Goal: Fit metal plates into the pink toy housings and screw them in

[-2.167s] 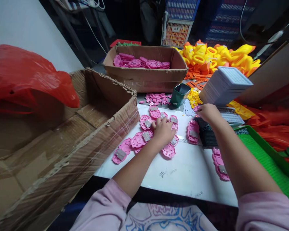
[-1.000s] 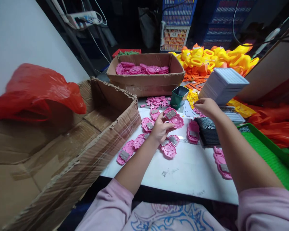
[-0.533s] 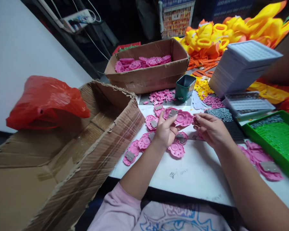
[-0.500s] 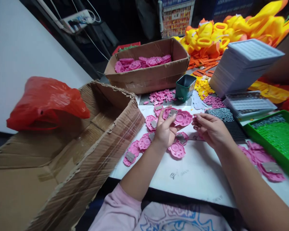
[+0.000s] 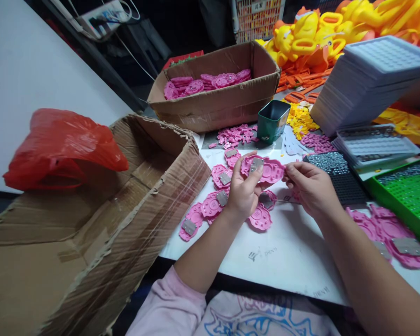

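Observation:
My left hand is closed on a pink plastic shell with a grey metal plate, its thumb lying over the plate's edge. At the shell's right end, my right hand has its thumb and forefinger pinched together. Whatever those fingertips hold is too small to make out. Below and left of the held shell, several more pink shells with grey plates lie on the white table covering. Another group of pink shells lies to the right of my right forearm.
An open cardboard box with a red plastic bag stands at left. Behind are a carton of pink shells, a green cup and small pink parts. Stacked white trays, a black screw tray and a green tray stand right.
My right hand's fingertips have come up against the shell's right end; a small gap showed there before. The view has shifted slightly, and the left hand keeps its hold.

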`<state>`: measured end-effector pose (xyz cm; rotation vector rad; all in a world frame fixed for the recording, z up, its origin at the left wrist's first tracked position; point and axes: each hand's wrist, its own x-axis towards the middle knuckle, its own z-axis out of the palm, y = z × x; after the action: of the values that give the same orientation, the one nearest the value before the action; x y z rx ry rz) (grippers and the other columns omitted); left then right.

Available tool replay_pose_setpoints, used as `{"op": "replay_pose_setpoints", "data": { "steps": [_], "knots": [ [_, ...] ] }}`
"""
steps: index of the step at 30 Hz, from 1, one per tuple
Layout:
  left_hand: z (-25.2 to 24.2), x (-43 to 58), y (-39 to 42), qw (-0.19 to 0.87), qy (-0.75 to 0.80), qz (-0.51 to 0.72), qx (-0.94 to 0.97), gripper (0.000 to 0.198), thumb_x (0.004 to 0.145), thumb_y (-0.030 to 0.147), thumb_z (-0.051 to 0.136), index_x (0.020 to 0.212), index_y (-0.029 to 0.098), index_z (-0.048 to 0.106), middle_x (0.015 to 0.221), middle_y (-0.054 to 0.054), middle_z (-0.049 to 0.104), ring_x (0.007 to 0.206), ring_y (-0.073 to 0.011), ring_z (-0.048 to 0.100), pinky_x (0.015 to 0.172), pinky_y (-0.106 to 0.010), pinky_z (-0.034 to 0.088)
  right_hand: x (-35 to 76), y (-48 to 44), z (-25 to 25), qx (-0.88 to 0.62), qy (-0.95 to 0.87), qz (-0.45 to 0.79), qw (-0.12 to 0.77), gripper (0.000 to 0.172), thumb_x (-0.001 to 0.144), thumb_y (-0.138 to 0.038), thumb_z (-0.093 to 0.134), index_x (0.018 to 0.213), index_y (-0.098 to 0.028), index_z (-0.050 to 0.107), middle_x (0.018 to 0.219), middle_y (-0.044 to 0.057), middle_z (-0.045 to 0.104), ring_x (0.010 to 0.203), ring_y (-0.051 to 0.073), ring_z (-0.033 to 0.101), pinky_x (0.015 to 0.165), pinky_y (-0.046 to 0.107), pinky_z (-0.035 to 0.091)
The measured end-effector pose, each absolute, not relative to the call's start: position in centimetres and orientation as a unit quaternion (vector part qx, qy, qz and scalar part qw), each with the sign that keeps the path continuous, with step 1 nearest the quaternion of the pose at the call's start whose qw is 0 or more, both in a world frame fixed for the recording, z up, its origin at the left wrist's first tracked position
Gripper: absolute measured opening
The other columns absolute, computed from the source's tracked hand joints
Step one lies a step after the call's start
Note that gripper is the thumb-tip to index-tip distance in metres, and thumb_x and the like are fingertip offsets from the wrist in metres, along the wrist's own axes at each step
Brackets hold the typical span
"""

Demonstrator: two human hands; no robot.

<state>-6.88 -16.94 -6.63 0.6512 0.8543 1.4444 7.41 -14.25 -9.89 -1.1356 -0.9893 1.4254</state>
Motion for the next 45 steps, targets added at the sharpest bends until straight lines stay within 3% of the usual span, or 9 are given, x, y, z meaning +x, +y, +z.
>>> {"op": "replay_pose_setpoints", "data": {
  "steps": [9, 18, 23, 27, 32, 36, 40, 42, 45],
  "knots": [
    [-6.8, -6.6, -17.4, 0.566, 0.411, 0.622, 0.353, 0.037, 0.074, 0.035, 0.071, 0.108, 0.029, 0.057, 0.084, 0.001, 0.06, 0.078, -0.0149, 0.061, 0.077, -0.031, 0.053, 7.7, -14.2, -10.2, -0.458, -0.504, 0.558, 0.474, 0.031, 0.079, -0.05, 0.061, 0.091, -0.022, 0.064, 0.07, 0.0, 0.057, 0.059, 0.008, 0.048, 0.051, 0.021, 0.038],
    [-7.2, -6.7, -18.0, 0.566, 0.389, 0.61, 0.395, 0.038, 0.074, 0.031, 0.072, 0.11, 0.028, 0.059, 0.101, -0.001, 0.063, 0.094, -0.0187, 0.063, 0.089, -0.034, 0.05, 8.3, -14.1, -10.0, -0.465, -0.531, 0.548, 0.448, 0.031, 0.079, -0.051, 0.061, 0.081, -0.019, 0.06, 0.064, -0.001, 0.052, 0.056, 0.007, 0.044, 0.049, 0.02, 0.035],
    [-6.8, -6.6, -17.5, 0.595, 0.389, 0.616, 0.34, 0.038, 0.073, 0.029, 0.071, 0.107, 0.027, 0.056, 0.089, 0.0, 0.062, 0.085, -0.017, 0.064, 0.081, -0.034, 0.052, 7.9, -14.3, -9.7, -0.462, -0.503, 0.554, 0.477, 0.028, 0.079, -0.048, 0.061, 0.081, -0.02, 0.06, 0.065, -0.001, 0.052, 0.057, 0.008, 0.046, 0.05, 0.021, 0.036],
    [-7.3, -7.0, -16.6, 0.594, 0.407, 0.618, 0.317, 0.028, 0.067, 0.025, 0.073, 0.088, 0.021, 0.055, 0.083, 0.001, 0.062, 0.073, -0.012, 0.061, 0.071, -0.026, 0.05, 8.0, -14.2, -9.3, -0.476, -0.46, 0.534, 0.526, 0.023, 0.076, -0.045, 0.066, 0.083, -0.023, 0.062, 0.068, -0.001, 0.054, 0.054, 0.008, 0.046, 0.049, 0.022, 0.037],
    [-7.8, -7.3, -16.8, 0.75, 0.356, 0.446, 0.335, 0.044, 0.058, 0.026, 0.083, 0.092, 0.017, 0.055, 0.076, 0.0, 0.062, 0.062, -0.0116, 0.062, 0.061, -0.027, 0.052, 8.0, -14.2, -7.8, -0.505, -0.468, 0.47, 0.552, 0.025, 0.069, -0.043, 0.073, 0.082, -0.023, 0.065, 0.073, 0.001, 0.059, 0.061, 0.009, 0.052, 0.055, 0.023, 0.041],
    [-7.3, -7.4, -17.4, 0.788, 0.295, 0.381, 0.383, 0.042, 0.064, 0.031, 0.081, 0.096, 0.013, 0.06, 0.081, -0.006, 0.065, 0.069, -0.0172, 0.067, 0.056, -0.027, 0.054, 7.9, -12.9, -5.3, -0.466, -0.49, 0.524, 0.518, 0.029, 0.073, -0.05, 0.067, 0.085, -0.024, 0.064, 0.076, 0.003, 0.06, 0.064, 0.011, 0.054, 0.056, 0.024, 0.043],
    [-6.7, -7.5, -17.8, 0.798, 0.241, 0.417, 0.361, 0.046, 0.063, 0.034, 0.082, 0.1, 0.015, 0.062, 0.089, -0.008, 0.068, 0.074, -0.0206, 0.068, 0.059, -0.032, 0.057, 6.2, -8.3, -4.6, -0.521, -0.612, 0.442, 0.398, 0.043, 0.09, -0.054, 0.028, 0.104, -0.024, 0.057, 0.098, 0.008, 0.064, 0.072, 0.013, 0.06, 0.06, 0.027, 0.046],
    [-6.7, -7.5, -17.8, 0.807, 0.216, 0.415, 0.361, 0.045, 0.063, 0.034, 0.082, 0.1, 0.015, 0.063, 0.092, -0.01, 0.068, 0.076, -0.0206, 0.069, 0.061, -0.032, 0.056, 4.4, -5.5, -5.6, -0.542, -0.664, 0.403, 0.32, 0.035, 0.087, -0.045, 0.043, 0.104, -0.02, 0.059, 0.101, 0.01, 0.065, 0.073, 0.014, 0.06, 0.06, 0.027, 0.046],
    [-7.1, -7.5, -17.8, 0.827, 0.175, 0.392, 0.363, 0.044, 0.065, 0.033, 0.08, 0.101, 0.014, 0.063, 0.098, -0.012, 0.068, 0.078, -0.0203, 0.068, 0.061, -0.029, 0.055, 1.1, -2.2, -8.0, -0.543, -0.726, 0.355, 0.229, 0.025, 0.082, -0.033, 0.058, 0.099, -0.016, 0.065, 0.091, 0.008, 0.067, 0.078, 0.016, 0.06, 0.075, 0.03, 0.048]
  ]
}}
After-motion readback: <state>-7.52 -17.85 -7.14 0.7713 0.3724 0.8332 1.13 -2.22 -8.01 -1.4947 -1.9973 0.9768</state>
